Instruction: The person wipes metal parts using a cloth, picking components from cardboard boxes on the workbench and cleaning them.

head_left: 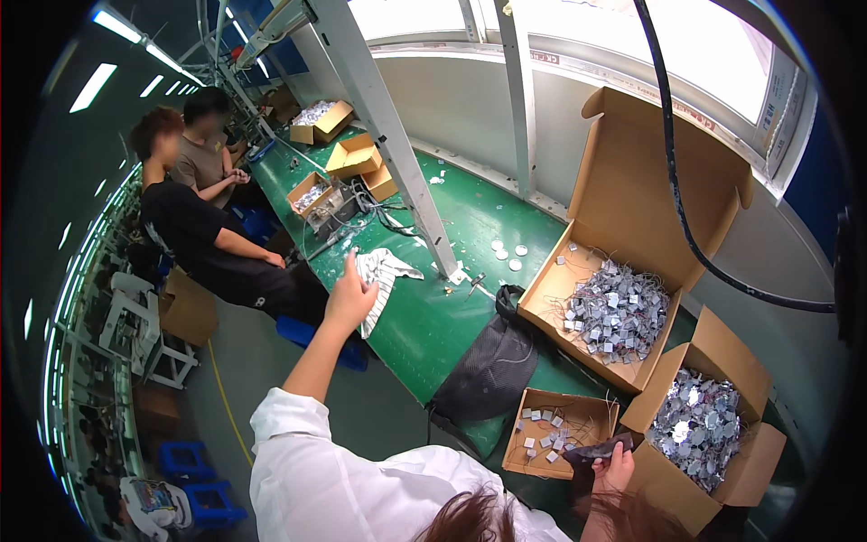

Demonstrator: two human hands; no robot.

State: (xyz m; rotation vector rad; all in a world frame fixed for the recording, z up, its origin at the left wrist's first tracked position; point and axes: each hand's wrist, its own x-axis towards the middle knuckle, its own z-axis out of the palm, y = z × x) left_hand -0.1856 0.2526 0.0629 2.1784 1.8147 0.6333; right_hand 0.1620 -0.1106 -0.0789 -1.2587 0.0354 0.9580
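My left hand (349,300) reaches out over the near edge of the green workbench (406,348). Its index finger is stretched out, the thumb stands apart, and nothing shows in it. Close beside it lies a striped cloth (384,271). Low on the right, my right hand (614,473) is closed on a dark, soft-looking piece (598,449) whose kind I cannot make out. That hand is between a shallow cardboard tray (517,456) with small silvery square parts on wires and an open carton (751,492) heaped with shiny round parts.
A large lidded carton (542,312) of wired square parts stands behind the tray. A black mesh bag (488,366) lies left of it. A white metal post (388,135) rises from the bench; a black cable (673,172) hangs at right. Two people (203,217) are at the far left.
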